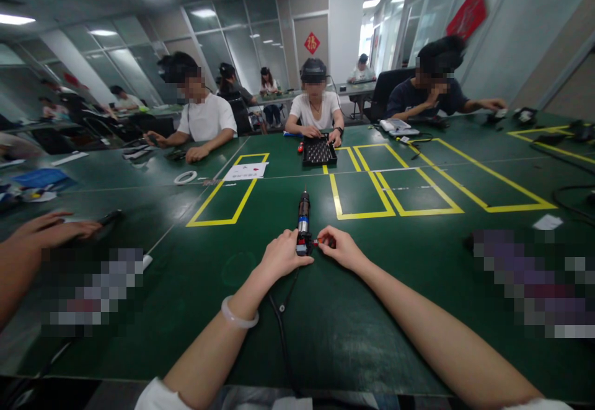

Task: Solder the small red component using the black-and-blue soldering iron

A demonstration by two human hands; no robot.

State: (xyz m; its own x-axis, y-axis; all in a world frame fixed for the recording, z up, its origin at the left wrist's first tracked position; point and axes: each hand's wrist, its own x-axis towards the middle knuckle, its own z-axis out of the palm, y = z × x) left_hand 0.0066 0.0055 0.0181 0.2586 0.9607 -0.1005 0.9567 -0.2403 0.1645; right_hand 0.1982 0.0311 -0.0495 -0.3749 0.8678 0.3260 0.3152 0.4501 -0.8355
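Left hand curled round rear end of electric screwdriver, fingers closed on its black/blue base, thumb toward the body. Tool lies flat on green table, long axis pointing away from wearer, thin bit at far end, approx. midway betw. both hands but mostly ahead of the fingertips. Black cable trails back from tool base, under left wrist, toward table's near edge. White bangle on left wrist.

Right hand just beside tool base, thumb + forefinger pinched on small red part; part sits betw. fingertips and tool base, touching or nearly touching it, can't tell which. Other fingers of right hand folded under.

Beyond tool: yellow tape rectangles on table, white paper sheet, white tape ring. Across table, person in white top w/ both hands at black tray. Two more seated persons either side. At left edge, co-worker's hand resting flat on table, near a dark object. White slip at right, well apart from hands.
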